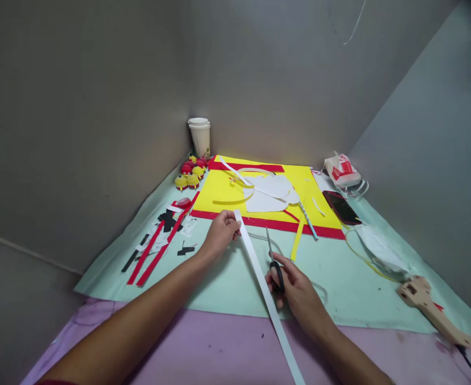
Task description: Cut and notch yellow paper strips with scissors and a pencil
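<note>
Left hand point(219, 232): pinches white paper strip point(265, 291) at its top end.
Right hand point(293, 289): closed around scissors point(274, 262).
Risk: slack strip may twist, skewing any cut.

A home craft corner, set up on the floor where two bare walls meet.

A pale green sheet point(339, 289) is spread over a purple mat point(203, 347) as a work surface, right up against plain grey walls point(78, 107). On it lie a yellow board point(223, 190) edged in red, red strips point(151, 251), black scraps point(167, 219) and white cut-outs point(269, 192), with small red-and-yellow paper balls point(191, 171) in the corner. Everyday things sit among the craft stuff: a paper cup point(200, 136), a phone point(341, 207), a face mask point(379, 248) and a wooden glue gun point(427, 305). Scissors point(274, 262) and a long white strip point(267, 294) are in hand.
</note>
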### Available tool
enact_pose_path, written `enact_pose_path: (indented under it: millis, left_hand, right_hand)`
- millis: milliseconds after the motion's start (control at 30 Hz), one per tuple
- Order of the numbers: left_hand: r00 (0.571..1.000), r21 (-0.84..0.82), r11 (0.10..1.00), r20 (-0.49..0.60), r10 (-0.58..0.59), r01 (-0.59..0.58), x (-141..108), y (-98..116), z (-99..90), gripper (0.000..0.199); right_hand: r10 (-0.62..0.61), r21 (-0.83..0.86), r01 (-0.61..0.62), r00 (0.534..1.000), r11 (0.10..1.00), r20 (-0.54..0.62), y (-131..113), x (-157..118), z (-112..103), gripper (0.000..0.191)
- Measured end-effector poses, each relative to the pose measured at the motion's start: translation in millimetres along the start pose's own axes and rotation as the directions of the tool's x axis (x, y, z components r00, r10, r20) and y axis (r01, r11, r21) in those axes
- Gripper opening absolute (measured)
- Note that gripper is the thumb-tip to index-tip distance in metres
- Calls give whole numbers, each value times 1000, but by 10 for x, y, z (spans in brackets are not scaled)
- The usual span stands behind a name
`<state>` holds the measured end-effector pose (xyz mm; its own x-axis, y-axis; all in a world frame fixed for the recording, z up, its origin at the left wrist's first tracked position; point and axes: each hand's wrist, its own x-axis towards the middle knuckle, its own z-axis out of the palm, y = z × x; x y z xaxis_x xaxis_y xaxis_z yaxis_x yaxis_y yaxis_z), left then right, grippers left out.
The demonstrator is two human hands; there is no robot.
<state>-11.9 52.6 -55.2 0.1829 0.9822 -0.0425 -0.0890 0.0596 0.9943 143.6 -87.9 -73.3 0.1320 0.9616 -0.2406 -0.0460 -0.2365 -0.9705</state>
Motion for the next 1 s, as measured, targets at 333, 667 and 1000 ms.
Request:
enact_pose_path:
  millis: [333, 667, 1000]
  left_hand:
    - [998, -38, 998, -33, 45, -46, 250, -140, -45, 26]
    - [984, -67, 990, -136, 112, -122, 195, -1, -117, 29]
    - [948, -351, 881, -141, 287, -319, -11, 825, -297, 24]
  right_hand:
    - [-60, 39, 58, 997, 998, 53, 9, 288, -32, 63]
    - [-93, 53, 90, 993, 995, 67, 114, 261, -38, 59]
    - [-84, 14, 84, 996, 996, 26, 75, 259, -41, 51]
